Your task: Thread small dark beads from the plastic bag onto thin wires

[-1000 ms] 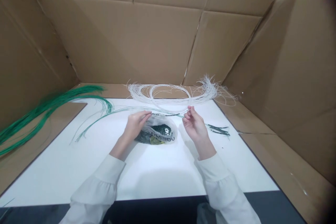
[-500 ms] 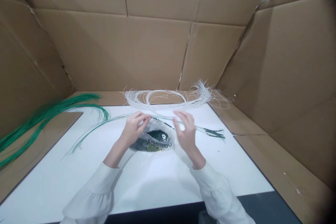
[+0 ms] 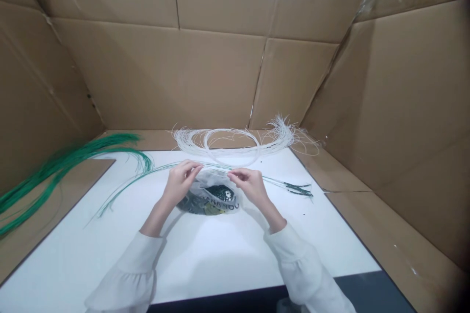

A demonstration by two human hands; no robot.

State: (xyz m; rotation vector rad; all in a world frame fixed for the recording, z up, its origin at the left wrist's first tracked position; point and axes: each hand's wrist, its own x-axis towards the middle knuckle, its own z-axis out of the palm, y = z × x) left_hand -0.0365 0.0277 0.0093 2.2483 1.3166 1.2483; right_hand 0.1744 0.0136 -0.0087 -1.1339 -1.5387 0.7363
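Observation:
My left hand (image 3: pixel 178 183) is above the left side of a clear plastic bag (image 3: pixel 209 208), its thumb and fingertips pinched on a thin strand. Facing it, my right hand (image 3: pixel 250 186) is closed in a pinch on the strand at the bag's upper right. Between the fingertips runs only a faint line of that strand. The bag lies open on the white board, with dark green beads (image 3: pixel 216 192) and printed letters showing. Thin green strands (image 3: pixel 147 170) pass behind both hands, ending at the right in dark beaded tips (image 3: pixel 299 189).
A coiled bundle of white strands (image 3: pixel 191 141) lies at the back edge of the white board (image 3: pixel 205 264). Thick green strands (image 3: pixel 62 171) spread at the left. Cardboard walls (image 3: pixel 213 78) stand behind and on both sides.
My right hand, spread apart from the strand before, has moved left and closed on it. Dark beads seen along the strand between the hands no longer show there. My left hand has shifted slightly left.

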